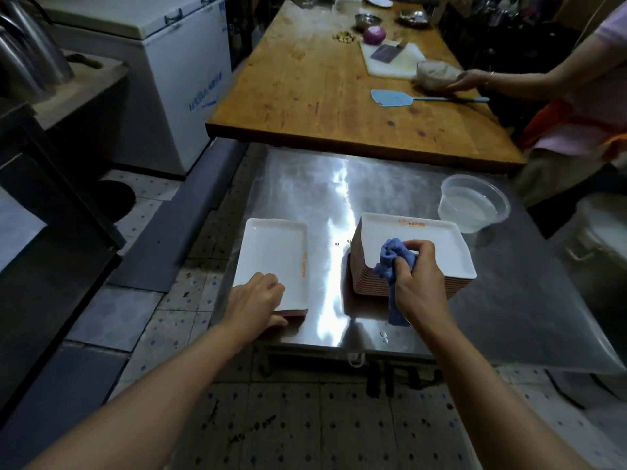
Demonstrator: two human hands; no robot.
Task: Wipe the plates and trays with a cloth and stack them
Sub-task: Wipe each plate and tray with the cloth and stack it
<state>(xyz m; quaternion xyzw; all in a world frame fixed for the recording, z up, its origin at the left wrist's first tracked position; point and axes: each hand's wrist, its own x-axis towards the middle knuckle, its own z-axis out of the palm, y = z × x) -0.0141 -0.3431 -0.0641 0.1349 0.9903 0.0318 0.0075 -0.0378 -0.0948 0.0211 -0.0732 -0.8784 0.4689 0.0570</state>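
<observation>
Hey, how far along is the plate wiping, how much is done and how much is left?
Early, by the look of it. The short stack on the left holds only a few plates; the left hand rests on its near edge. The right hand grips the blue cloth on the top plate of the tall stack, so that one is in hand. Many plates sit beneath it, likely unwiped.

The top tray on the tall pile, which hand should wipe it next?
Probably the right hand: it already grips the blue cloth and sits over the top tray of the tall pile. The left hand rests on the short pile, with no cloth.
</observation>
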